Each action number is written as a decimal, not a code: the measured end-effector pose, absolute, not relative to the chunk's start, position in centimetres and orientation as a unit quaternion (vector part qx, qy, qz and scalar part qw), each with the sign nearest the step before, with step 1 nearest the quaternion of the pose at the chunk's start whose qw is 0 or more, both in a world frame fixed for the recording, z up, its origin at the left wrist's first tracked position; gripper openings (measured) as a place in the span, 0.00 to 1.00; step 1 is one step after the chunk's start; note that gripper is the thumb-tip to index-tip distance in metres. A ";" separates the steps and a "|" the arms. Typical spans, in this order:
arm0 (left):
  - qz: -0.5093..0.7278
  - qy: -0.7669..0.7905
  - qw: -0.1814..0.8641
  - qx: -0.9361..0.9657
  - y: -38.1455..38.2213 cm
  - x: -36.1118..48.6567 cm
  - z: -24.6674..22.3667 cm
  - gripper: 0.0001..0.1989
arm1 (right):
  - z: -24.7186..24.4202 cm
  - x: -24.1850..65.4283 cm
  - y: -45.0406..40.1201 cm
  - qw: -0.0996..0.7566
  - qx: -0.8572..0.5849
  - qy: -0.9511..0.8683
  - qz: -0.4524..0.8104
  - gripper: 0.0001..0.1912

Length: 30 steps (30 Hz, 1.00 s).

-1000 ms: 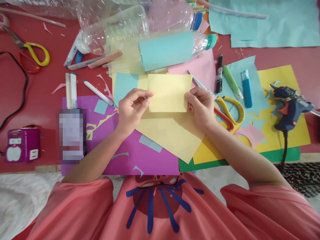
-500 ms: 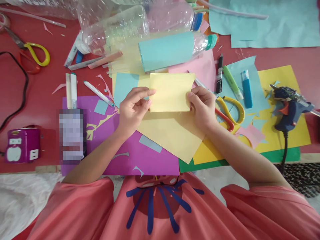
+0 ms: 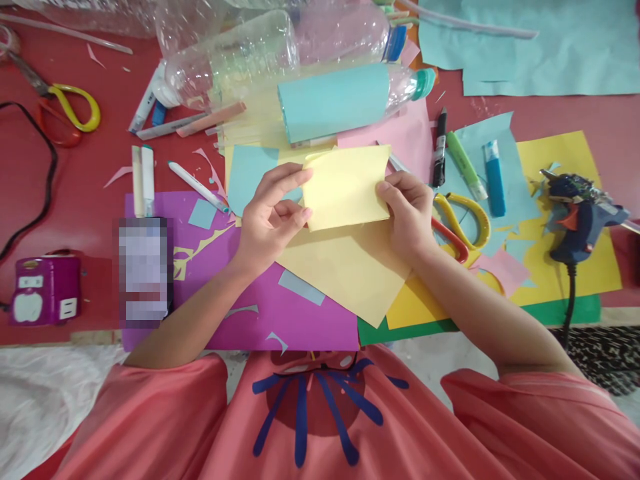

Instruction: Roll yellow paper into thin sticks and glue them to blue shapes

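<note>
A small pale yellow sheet of paper point(image 3: 347, 187), seemingly folded, is held up between my hands over the table. My left hand point(image 3: 273, 213) has its index finger at the paper's upper left corner and its thumb at the lower left. On the right edge, my right hand point(image 3: 410, 210) pinches it between the thumb and curled fingers. Beneath lies a larger cream paper point(image 3: 355, 273) on a purple sheet point(image 3: 310, 327). Scissors with yellow and red handles point(image 3: 470, 220) rest beside my right hand, partly covered by it.
Clear plastic bottles point(image 3: 235, 53) and a bottle wrapped in blue paper point(image 3: 335, 100) lie at the back. At right are a glue gun point(image 3: 577, 220), a black marker point(image 3: 439, 147) and a blue tube point(image 3: 494, 177). At left are a phone point(image 3: 145, 267), a purple box point(image 3: 45, 290) and other scissors point(image 3: 70, 107).
The yellow paper has shifted slightly right and tilted, its left edge now bowed. My left fingers have spread further apart along that edge, and my right hand has moved slightly right.
</note>
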<state>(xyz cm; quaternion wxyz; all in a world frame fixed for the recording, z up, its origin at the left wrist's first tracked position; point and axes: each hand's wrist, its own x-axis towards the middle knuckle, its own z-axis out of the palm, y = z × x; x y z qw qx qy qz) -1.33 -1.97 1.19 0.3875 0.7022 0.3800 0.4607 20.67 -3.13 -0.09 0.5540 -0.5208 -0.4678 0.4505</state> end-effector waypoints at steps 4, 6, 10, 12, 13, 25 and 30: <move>0.443 0.398 0.415 0.687 -2.3 -1.2 1.5 0.20 | -0.3 20.8 -3.1 0.554 -0.530 -0.455 0.453 0.16; 0.438 0.399 0.431 0.681 -2.3 -1.2 1.5 0.23 | -0.3 20.7 -3.1 0.554 -0.536 -0.448 0.454 0.16; 0.424 0.399 0.439 0.684 -2.2 -1.3 1.6 0.25 | 0.1 20.6 -3.1 0.549 -0.541 -0.447 0.454 0.15; 0.416 0.395 0.432 0.696 -2.2 -1.3 1.6 0.26 | 0.2 20.6 -3.1 0.547 -0.542 -0.448 0.454 0.15; 0.411 0.391 0.430 0.702 -2.2 -1.3 1.7 0.27 | 0.2 20.6 -3.1 0.548 -0.543 -0.446 0.455 0.14; 0.387 0.354 0.497 0.692 -2.0 -1.3 1.6 0.33 | 0.0 20.6 -3.0 0.566 -0.536 -0.429 0.457 0.17; 0.379 0.351 0.519 0.681 -1.9 -1.4 1.6 0.35 | 0.0 20.7 -2.9 0.564 -0.534 -0.439 0.451 0.17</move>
